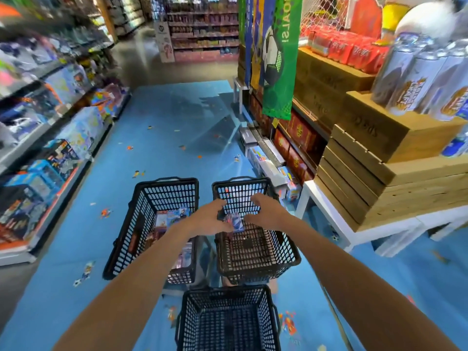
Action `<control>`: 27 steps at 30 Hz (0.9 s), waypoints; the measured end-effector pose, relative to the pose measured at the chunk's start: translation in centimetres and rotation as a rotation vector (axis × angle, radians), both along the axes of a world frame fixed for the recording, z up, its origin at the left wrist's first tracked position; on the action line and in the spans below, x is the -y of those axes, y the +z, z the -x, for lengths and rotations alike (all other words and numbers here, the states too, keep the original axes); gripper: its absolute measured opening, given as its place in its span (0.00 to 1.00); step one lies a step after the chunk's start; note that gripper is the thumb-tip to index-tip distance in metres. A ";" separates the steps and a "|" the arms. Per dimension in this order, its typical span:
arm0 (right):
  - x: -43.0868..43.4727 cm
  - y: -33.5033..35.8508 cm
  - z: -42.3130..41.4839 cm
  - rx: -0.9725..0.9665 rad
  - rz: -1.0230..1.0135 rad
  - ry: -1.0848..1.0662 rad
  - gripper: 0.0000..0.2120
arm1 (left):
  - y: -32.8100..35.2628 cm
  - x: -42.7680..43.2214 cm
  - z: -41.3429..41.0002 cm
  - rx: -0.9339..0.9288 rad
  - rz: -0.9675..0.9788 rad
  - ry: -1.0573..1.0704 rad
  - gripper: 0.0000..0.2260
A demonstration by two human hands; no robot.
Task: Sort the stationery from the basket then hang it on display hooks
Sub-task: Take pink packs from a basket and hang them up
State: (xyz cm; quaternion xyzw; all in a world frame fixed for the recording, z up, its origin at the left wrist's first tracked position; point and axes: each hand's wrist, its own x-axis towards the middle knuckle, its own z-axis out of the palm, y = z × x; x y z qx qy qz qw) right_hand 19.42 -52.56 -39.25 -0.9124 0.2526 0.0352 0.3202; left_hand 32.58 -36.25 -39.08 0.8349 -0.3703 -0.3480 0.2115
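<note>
Plastic baskets: three black ones with open lattice walls stand on the floor (164, 127): left basket (141, 224), right basket (255, 252), near basket (228, 323) at the bottom edge.
Task thing: a packet (234, 221), small, flat and glossy, blue, white and red. Its print is too blurred to read. It hangs over the right basket, between the two hands.
Grip of left hand (207, 219): thumb and fingers pinch the packet's left side.
Grip of right hand (266, 211): fingers spread and loosely bent just beside the packet. Whether they touch it cannot be told.
Left basket contents: flat colourful packs (174, 216).
Floor texture: smooth, blue, dotted with small printed figures.
Around: shelves (50, 153) of boxed toys at left. At right, slatted wooden crates (367, 188) stand on a white table (326, 206), with a green football banner (276, 59) beyond.
In the way: both forearms cross above the baskets.
</note>
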 end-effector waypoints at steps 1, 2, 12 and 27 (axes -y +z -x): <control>0.3 -0.2 -0.6 -0.012 -0.008 0.002 0.31 | -0.1 0.3 -0.6 -0.012 -0.004 -0.001 0.40; 0.8 -0.5 -1.3 -0.023 -0.017 -0.004 0.31 | -0.4 0.8 -1.5 -0.014 -0.020 -0.009 0.42; 6.7 -3.4 -7.5 -0.084 -0.112 -0.055 0.33 | -1.6 6.9 -10.4 -0.031 -0.070 -0.072 0.47; 19.3 -25.4 -18.4 -0.297 -0.408 -0.017 0.08 | -25.7 19.6 -12.5 -0.182 -0.117 0.401 0.17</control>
